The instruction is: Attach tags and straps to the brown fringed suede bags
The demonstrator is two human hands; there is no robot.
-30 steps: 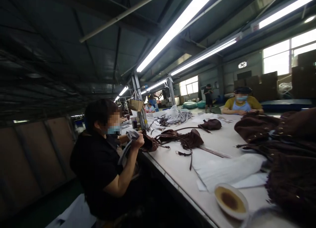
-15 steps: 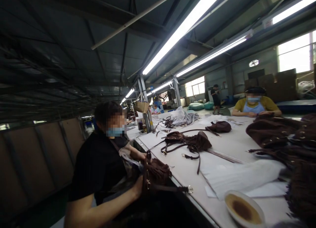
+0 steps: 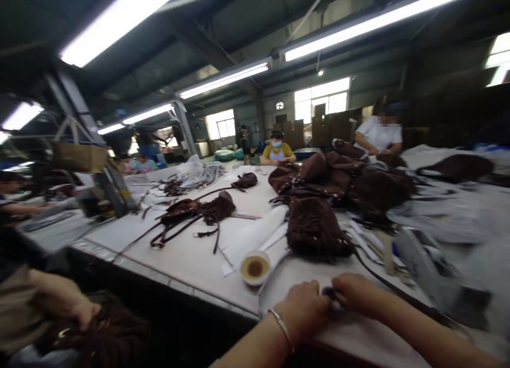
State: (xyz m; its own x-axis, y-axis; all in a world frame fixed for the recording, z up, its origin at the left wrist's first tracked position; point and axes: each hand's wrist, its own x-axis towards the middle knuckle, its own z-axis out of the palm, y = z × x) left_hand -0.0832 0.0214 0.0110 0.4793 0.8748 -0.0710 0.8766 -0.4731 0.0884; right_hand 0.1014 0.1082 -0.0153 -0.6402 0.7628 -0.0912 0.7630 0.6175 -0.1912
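Note:
Both of my hands meet above the near table edge, fingers closed around a small dark piece [image 3: 331, 294] that blur keeps from showing clearly. My left hand [image 3: 306, 307], with a silver bangle [image 3: 281, 328] at its wrist, grips it from the left. My right hand [image 3: 353, 292] pinches it from the right. Just beyond them a dark brown gathered bag [image 3: 316, 227] lies on the table, its strap [image 3: 378, 275] trailing under my right forearm. Left of my hands stands a white bowl [image 3: 244, 277] with brown liquid.
A grey dispenser-like device [image 3: 434, 275] stands at right. Brown bags [image 3: 334, 171] are heaped behind; another strapped bag [image 3: 219, 208] lies left. A co-worker's hand [image 3: 82, 307] holds a brown bag at lower left. Other people sit across the table [image 3: 191, 262].
The view has swung right and down. My hands, out of sight before, now show at the bottom. The neighbouring worker has shifted to the lower left edge.

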